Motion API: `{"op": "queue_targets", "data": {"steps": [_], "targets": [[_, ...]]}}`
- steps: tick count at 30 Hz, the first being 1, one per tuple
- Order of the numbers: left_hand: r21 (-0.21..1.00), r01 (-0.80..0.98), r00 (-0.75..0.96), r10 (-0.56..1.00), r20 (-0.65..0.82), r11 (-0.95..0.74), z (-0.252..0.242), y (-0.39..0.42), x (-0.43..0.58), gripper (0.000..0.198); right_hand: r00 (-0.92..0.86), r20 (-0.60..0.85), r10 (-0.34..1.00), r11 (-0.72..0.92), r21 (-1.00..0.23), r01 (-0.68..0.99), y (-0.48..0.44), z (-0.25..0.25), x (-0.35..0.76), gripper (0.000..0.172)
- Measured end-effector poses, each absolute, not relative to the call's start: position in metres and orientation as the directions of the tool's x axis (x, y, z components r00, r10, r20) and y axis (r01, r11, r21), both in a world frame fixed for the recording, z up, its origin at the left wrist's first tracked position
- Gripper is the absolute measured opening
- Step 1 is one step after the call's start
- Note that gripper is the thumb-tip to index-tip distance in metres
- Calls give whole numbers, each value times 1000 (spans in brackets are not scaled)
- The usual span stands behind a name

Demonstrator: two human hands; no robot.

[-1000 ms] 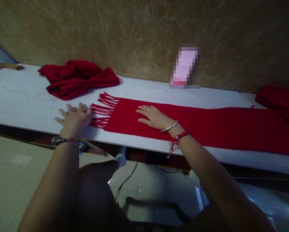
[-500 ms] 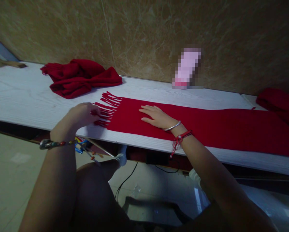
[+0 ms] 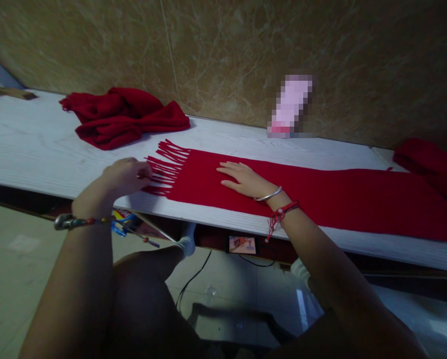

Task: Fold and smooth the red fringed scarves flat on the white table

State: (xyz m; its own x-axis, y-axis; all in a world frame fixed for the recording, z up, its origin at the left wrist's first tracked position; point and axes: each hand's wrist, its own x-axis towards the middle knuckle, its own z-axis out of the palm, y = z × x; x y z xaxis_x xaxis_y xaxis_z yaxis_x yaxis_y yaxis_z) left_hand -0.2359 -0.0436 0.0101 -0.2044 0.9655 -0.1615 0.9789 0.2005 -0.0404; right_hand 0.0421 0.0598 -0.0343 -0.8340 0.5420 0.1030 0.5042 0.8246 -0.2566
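Note:
A red scarf (image 3: 321, 199) lies flat and stretched out along the white tabletop, its fringe (image 3: 167, 172) pointing left. Flat on the cloth near that fringed end rests my right hand (image 3: 246, 179), fingers slightly spread and pressing on nothing but the scarf. At the tips of the fringe, my left hand (image 3: 126, 174) is closed, fingers curled in a pinch with red strands at the fingertips. The exact grip is partly hidden by the back of the hand.
Behind the fringe lies a crumpled red scarf (image 3: 122, 119). More red cloth (image 3: 429, 159) is bunched at the far right. A blurred pink item (image 3: 289, 107) leans on the marbled wall. Below the table edge, a phone (image 3: 242, 245) shows a lit picture.
My left hand has shifted slightly left at the fringe tips. The right hand stays on the scarf. The phone screen below the table, dark before, is now lit.

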Motion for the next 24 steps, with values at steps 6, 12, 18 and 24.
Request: {"op": "queue_targets", "data": {"steps": [6,12,18,24], "targets": [[15,844,-535,840,93,536,20,-60,-235,44,-838,151,524,843,-236,484,60,-36,42,44],[263,948,206,976,-66,-182,4,-33,-202,45,-834,185,519,852,-188,489,56,-37,41,43],[152,968,-162,961,-222,198,-1,-38,-195,58,-827,137,545,838,-128,530,49,-31,36,45],[86,946,-292,938,-185,312,11,-42,-186,56,-785,144,603,798,-141,586,30,-14,50,50]]}}
